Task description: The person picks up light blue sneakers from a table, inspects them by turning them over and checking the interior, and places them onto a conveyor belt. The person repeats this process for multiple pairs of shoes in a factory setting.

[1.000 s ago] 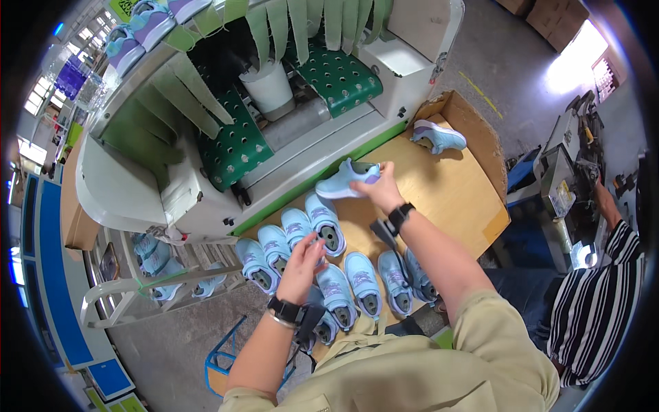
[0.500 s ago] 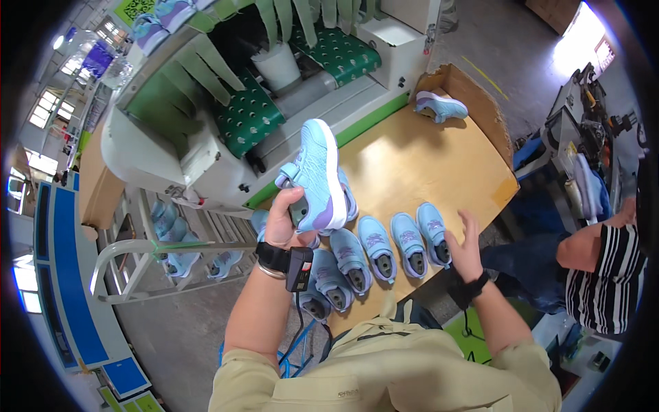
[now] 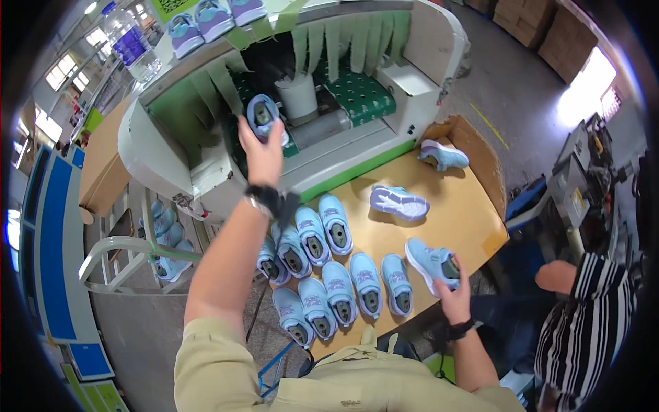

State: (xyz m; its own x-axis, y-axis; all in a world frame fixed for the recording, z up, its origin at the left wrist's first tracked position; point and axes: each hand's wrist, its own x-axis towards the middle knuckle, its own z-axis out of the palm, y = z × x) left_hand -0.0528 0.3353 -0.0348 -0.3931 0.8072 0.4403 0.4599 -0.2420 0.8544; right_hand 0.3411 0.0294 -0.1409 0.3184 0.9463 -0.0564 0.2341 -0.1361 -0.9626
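Shoes: one per hands (image 3: 262, 147) (image 3: 454, 296); eight in rows (image 3: 329, 271); two loose (image 3: 399, 202).

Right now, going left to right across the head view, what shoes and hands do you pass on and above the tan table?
Left hand holding a shoe at the machine → rows of light-blue shoes on the table → shoe lying on its side → right hand gripping a shoe → far shoe by the cardboard wall.

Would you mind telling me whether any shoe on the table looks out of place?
Yes. One shoe lies tipped on its side, sole showing, apart from the neat rows. Another sits alone by the cardboard wall at the table's far corner.
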